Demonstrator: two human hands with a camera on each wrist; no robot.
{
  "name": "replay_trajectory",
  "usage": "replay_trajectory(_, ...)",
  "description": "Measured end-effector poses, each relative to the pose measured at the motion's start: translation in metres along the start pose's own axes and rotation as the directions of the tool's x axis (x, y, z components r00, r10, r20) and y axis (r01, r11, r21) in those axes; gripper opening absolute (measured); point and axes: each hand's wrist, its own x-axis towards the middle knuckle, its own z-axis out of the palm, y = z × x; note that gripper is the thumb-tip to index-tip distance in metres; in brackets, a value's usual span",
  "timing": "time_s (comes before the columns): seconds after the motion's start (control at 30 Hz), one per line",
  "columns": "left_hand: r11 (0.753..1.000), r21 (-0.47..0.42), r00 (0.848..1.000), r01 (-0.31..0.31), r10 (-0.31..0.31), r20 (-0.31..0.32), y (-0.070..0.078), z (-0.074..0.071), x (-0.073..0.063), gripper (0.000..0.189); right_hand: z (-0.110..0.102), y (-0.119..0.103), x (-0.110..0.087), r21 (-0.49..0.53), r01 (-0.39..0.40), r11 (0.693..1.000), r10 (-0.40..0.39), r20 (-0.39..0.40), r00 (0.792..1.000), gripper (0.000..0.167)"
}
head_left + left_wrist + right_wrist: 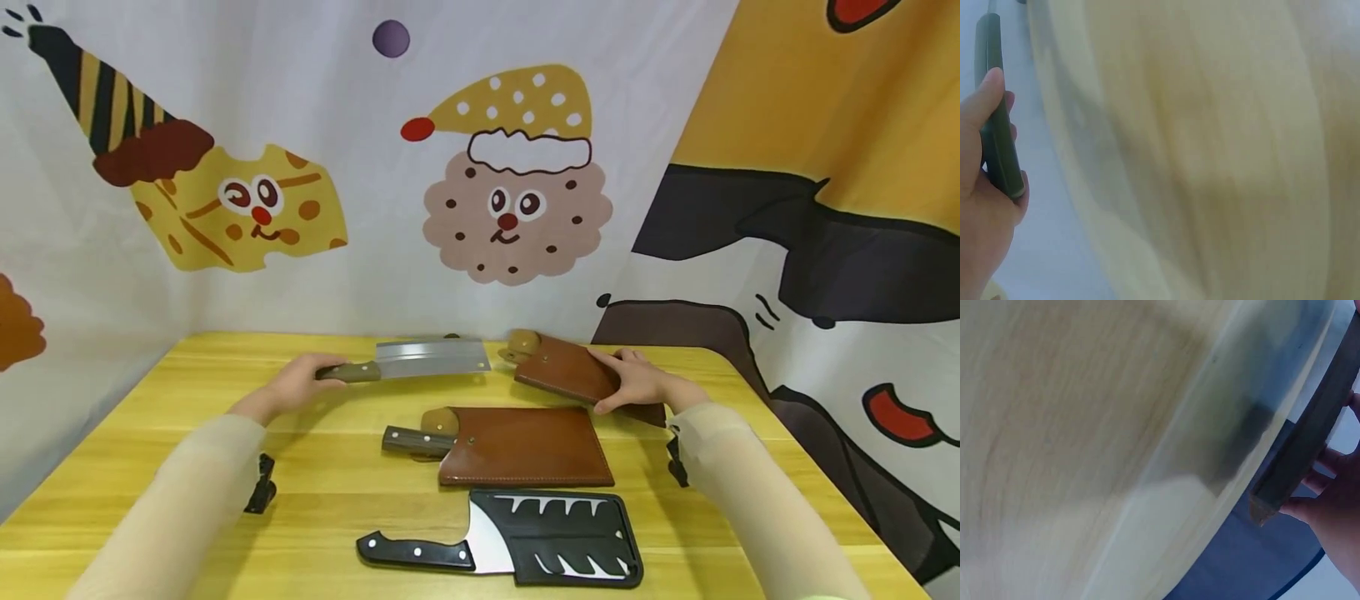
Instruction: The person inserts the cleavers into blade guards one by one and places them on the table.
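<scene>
My left hand (298, 385) grips the green handle (997, 137) of a broad cleaver (431, 358), its bare blade pointing right over the far part of the table. To the right, my right hand (637, 382) holds a brown leather knife sheath (566, 367) between thumb and fingers, tilted, with a tan strap (523, 343) at its left end. No handle shows at that end. The blade tip and the strap are close together, a small gap apart. In the right wrist view the sheath's dark narrow edge (1310, 431) appears above the tabletop.
Nearer on the wooden table (337, 475) lies another brown leather sheath (532, 446), a dark knife handle (412, 440) sticking out leftward. In front of it is a black-handled knife (416, 552) in a black slotted guard (577, 537). A cartoon-printed curtain (360, 292) hangs behind.
</scene>
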Motion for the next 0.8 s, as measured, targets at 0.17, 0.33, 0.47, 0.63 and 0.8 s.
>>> replay_trajectory(0.17,0.999,-0.027,0.999,-0.037,0.037,0.007,0.003,-0.006,0.0,0.04,-0.003,-0.002,-0.007,0.003,0.028,1.0,-0.028,-0.019,0.999,0.112)
replay_trajectory(0.33,0.998,-0.038,0.999,-0.051,0.052,0.014,0.009,-0.012,0.001,0.04,-0.009,-0.007,-0.011,-0.026,0.049,0.998,-0.05,-0.027,0.998,0.111)
replay_trajectory(0.47,0.998,-0.039,0.998,-0.059,0.06,0.011,0.014,-0.016,0.001,0.041,-0.014,-0.014,-0.013,-0.049,0.073,0.996,-0.075,-0.028,0.997,0.111)
replay_trajectory(0.63,0.997,-0.037,0.998,-0.07,0.07,0.003,0.019,-0.019,0.0,0.043,-0.015,-0.022,-0.017,-0.069,0.092,0.993,-0.094,-0.024,0.995,0.11)
replay_trajectory(0.8,0.996,-0.018,0.996,-0.086,0.086,-0.002,0.022,-0.02,0.001,0.042,-0.014,-0.029,-0.02,-0.073,0.107,0.992,-0.109,-0.024,0.994,0.11)
